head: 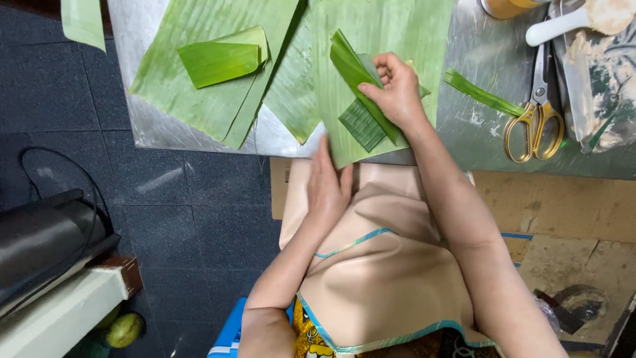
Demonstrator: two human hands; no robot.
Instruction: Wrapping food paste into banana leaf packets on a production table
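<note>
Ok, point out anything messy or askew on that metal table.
White smears dirty the metal table beside the gold-handled scissors. A loose leaf strip lies askew there. The big banana leaf overhangs the table's front edge.

bright, even light falls from overhead, with only soft, short shadows under the banana leaves (371, 40). the metal worktop (477, 126) shows a pale sheen and washed-out glare near its upper left. the left hand (328, 189) is slightly motion-blurred. the dark floor (66, 86) is dimmer. the edges look mildly stretched.
</note>
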